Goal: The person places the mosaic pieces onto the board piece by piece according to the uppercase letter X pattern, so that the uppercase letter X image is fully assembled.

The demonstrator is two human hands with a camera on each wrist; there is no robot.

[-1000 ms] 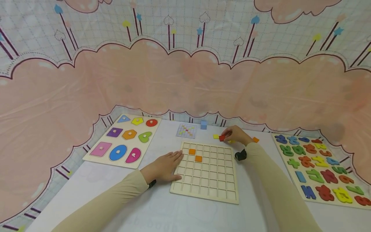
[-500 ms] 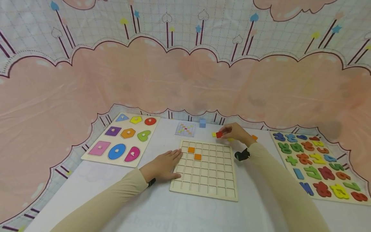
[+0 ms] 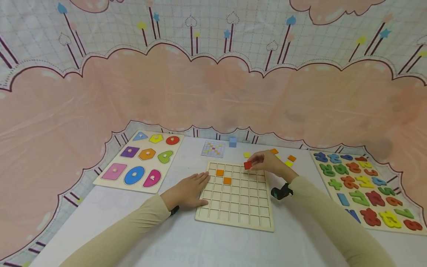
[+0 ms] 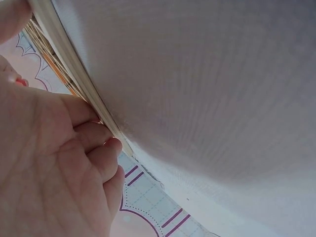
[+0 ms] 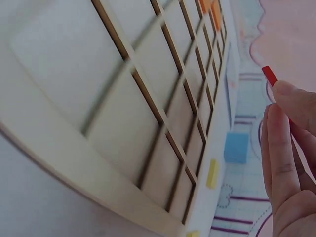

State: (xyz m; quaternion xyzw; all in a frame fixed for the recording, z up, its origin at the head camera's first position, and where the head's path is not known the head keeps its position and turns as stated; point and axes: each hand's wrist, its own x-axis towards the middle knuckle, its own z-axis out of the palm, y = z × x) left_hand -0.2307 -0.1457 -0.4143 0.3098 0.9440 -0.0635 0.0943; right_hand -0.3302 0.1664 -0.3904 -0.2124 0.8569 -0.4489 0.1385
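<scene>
On a white table (image 3: 181,241), with directions read from the centre of a grid board (image 3: 235,206), a puzzle board (image 3: 381,225) crowded with coloured pieces (image 3: 370,218) is placed at 3 o'clock. The grid board looks stiff and easily slid, best steadied by its rim; two cells towards 11 o'clock are filled by orange tiles (image 3: 227,181). At 10 o'clock, a shape board (image 3: 148,144) is filled with nine knobbed shapes (image 3: 135,179). On the grid board's 9 o'clock edge the left hand (image 3: 190,191) is laid, fingers extended, thumb spread. Towards 1 o'clock, between the pinched thumb and fingers of the right hand (image 3: 267,163), a red tile (image 3: 247,165) is held raised. It appears thin, rigid and light, probably best held by opposite edges.
</scene>
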